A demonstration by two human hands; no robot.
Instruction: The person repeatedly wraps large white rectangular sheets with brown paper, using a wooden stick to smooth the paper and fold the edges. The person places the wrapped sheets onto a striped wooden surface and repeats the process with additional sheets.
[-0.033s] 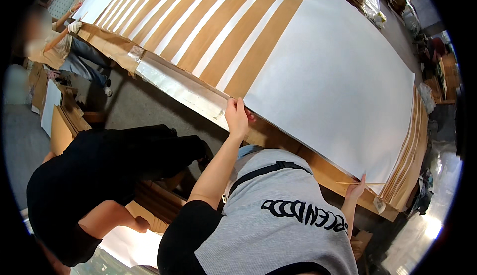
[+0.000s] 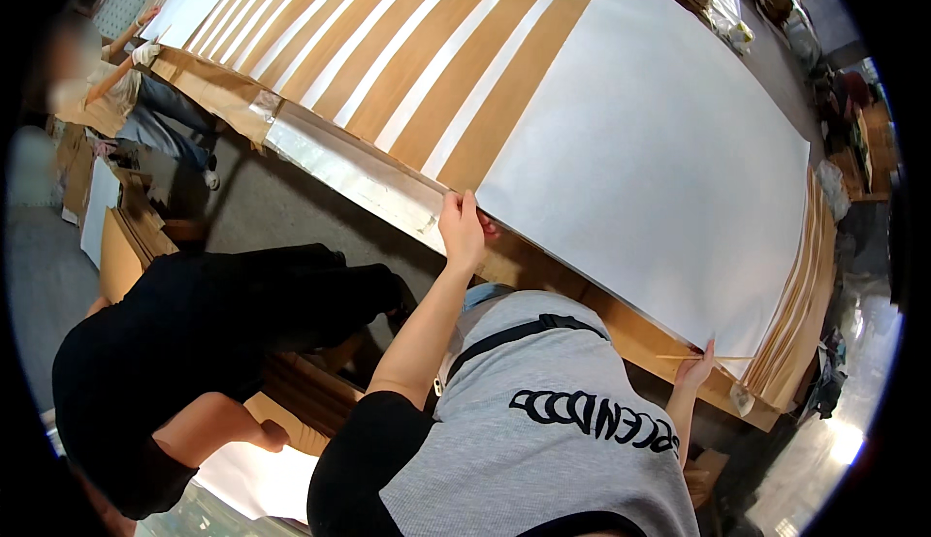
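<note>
A large white sheet (image 2: 659,140) spreads over the table before me, its near edge running between my hands. My left hand (image 2: 464,232) is closed on the sheet's near left corner, thumb on top and fingers curled below. Toward the near right corner, my right hand (image 2: 692,370) pinches the sheet's edge. A thin wooden stick (image 2: 729,357) lies across that hand's fingers; whether it is gripped too is hard to see. Left of the sheet, brown strips (image 2: 427,144) alternate with white ones like overlapping, fanned sheets. More layered brown edges (image 2: 800,285) show at the right end.
A person in black (image 2: 194,333) bends close at my left, beside stacked brown boards (image 2: 121,256). Another person (image 2: 121,86), wearing a white glove, stands at the table's far left end. Brown and plastic-wrapped bundles (image 2: 722,9) lie beyond the table.
</note>
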